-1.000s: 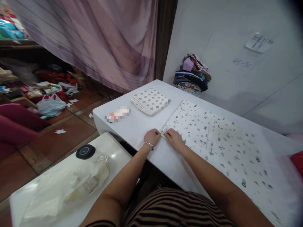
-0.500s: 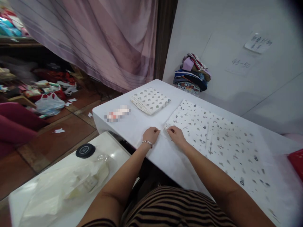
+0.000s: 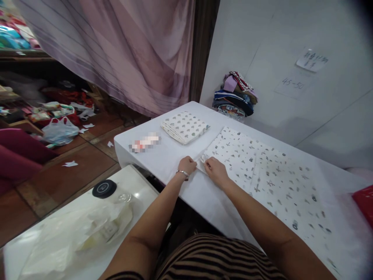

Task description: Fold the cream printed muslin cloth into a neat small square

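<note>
A white cotton cloth (image 3: 233, 155) printed with small dark and greenish motifs lies spread over the right of the table. My right hand (image 3: 216, 171) is closed on its near-left corner, where the fabric bunches up between the fingers. Just left of that corner, my left hand (image 3: 187, 166) is pinched shut close to the tabletop, with a bracelet at the wrist. What its fingertips hold is too small to make out. Beyond both hands rests a folded white cloth (image 3: 186, 126) with a grey-green print, in several layers.
The white-covered table (image 3: 163, 163) meets a wall with paper notes. A clothes pile (image 3: 234, 97) stands behind it. At left, a white side table holds a black round lid (image 3: 104, 188) and a plastic bag (image 3: 72, 233). A blurred-out item (image 3: 145, 142) lies near the table's left edge.
My left hand has shifted slightly right, closer to the cloth's corner. My right hand keeps its grip on the corner. The view has tilted a little.
</note>
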A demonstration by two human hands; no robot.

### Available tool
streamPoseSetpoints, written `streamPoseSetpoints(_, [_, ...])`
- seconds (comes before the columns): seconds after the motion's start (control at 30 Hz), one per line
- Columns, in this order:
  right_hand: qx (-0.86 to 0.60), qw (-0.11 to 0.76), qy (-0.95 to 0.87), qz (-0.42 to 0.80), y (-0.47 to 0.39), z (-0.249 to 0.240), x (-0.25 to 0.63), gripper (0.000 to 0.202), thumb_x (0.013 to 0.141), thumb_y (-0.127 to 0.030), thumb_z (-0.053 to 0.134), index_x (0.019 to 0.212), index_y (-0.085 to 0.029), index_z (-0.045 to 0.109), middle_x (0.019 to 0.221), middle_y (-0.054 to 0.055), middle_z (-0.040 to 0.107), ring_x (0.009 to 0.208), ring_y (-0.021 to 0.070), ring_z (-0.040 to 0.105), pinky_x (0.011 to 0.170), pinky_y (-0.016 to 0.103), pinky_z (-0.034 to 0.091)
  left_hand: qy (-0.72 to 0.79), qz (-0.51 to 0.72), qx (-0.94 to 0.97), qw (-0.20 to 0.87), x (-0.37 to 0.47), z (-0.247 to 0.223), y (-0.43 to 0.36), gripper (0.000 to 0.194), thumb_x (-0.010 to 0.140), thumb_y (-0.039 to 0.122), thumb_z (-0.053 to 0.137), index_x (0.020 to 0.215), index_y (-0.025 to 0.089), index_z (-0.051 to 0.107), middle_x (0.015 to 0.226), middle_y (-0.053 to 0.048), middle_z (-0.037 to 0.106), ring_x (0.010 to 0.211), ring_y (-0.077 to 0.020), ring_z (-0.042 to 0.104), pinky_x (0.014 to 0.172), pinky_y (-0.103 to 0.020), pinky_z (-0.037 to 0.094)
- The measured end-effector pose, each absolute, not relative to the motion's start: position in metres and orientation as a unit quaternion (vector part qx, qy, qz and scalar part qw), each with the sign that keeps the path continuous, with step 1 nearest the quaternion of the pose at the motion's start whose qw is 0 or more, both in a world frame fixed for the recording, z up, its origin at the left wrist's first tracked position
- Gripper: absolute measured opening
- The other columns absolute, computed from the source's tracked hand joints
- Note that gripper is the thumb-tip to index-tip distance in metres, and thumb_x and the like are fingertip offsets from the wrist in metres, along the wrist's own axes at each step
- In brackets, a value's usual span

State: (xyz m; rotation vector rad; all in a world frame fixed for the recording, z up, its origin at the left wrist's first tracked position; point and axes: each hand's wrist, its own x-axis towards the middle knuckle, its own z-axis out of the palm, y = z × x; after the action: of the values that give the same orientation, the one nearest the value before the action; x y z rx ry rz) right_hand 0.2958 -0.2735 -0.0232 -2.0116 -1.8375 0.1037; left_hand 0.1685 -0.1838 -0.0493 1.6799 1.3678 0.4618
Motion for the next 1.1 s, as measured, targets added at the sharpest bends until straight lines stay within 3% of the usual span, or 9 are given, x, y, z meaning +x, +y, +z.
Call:
streamPoseSetpoints(0.1, [-0.719,0.155,-0.677,0.029,-0.272,-0.022,0.289,0.016,0.088,-0.026,0.045,0.076,-0.02,0.053,0.084,0.004,0.056,0.08,0.0159,0.05,0.065,0.026,0.034,0.538,0.228,0.599,0.548,0.164,-0.054,-0.183,0.005,0.072,0.016,0.057,0.071,0.017,0.052,0.06,0.001,0.062,0.062,-0.0129,0.064,0.058,-0.023,0.05])
streamPoseSetpoints(0.27, [-0.719,0.123,-0.682,0.046,-0.264,-0.027,0.28,0.015,0.089,-0.025,0.044,0.08,-0.02,0.055,0.09,0.006,0.057,0.083,0.0174,0.051,0.067,0.027,0.035,0.487,0.304,0.58,0.578,0.165,-0.061,-0.19,0.009,0.072,0.013,0.055,0.08,0.018,0.052,0.062,0.003,0.061,0.057,-0.0107,0.062,0.059,-0.024,0.051])
streamPoseSetpoints(0.53, [-0.717,0.144,-0.68,0.05,-0.264,-0.033,0.277,0.011,0.088,-0.023,0.046,0.08,-0.02,0.053,0.09,0.004,0.056,0.086,0.0164,0.05,0.066,0.026,0.035,0.472,0.309,0.64,0.522,0.163,-0.076,-0.194,0.03,0.072,0.013,0.056,0.101,0.019,0.056,0.076,0.001,0.066,0.067,-0.0116,0.062,0.069,-0.026,0.051])
streamPoseSetpoints(0.8, [-0.705,0.212,-0.667,0.111,-0.265,-0.045,0.279,0.01,0.083,-0.017,0.048,0.081,-0.02,0.058,0.086,0.003,0.057,0.084,0.0152,0.051,0.073,0.025,0.039,0.476,0.292,0.642,0.525,0.163,-0.078,-0.192,0.034,0.076,0.027,0.059,0.107,0.016,0.054,0.074,0.002,0.062,0.064,-0.0101,0.06,0.064,-0.024,0.05])
streamPoseSetpoints(0.97, [-0.651,0.288,-0.667,0.22,-0.265,-0.049,0.293,0.035,0.07,0.0,0.043,0.085,-0.022,0.065,0.082,0.0,0.06,0.078,0.0125,0.055,0.073,0.023,0.042,0.5,0.24,0.689,0.466,0.166,-0.071,-0.189,0.033,0.075,0.023,0.057,0.107,0.017,0.054,0.073,0.001,0.062,0.066,-0.0116,0.06,0.062,-0.023,0.046])
streamPoseSetpoints(1.1, [-0.65,0.294,-0.666,0.217,-0.25,-0.044,0.315,0.036,0.069,-0.001,0.044,0.086,-0.022,0.068,0.087,0.0,0.064,0.083,0.0138,0.058,0.078,0.025,0.044,0.52,0.22,0.738,0.37,0.167,-0.059,-0.197,0.034,0.076,0.021,0.051,0.109,0.019,0.052,0.073,0.001,0.062,0.069,-0.0144,0.06,0.064,-0.025,0.042])
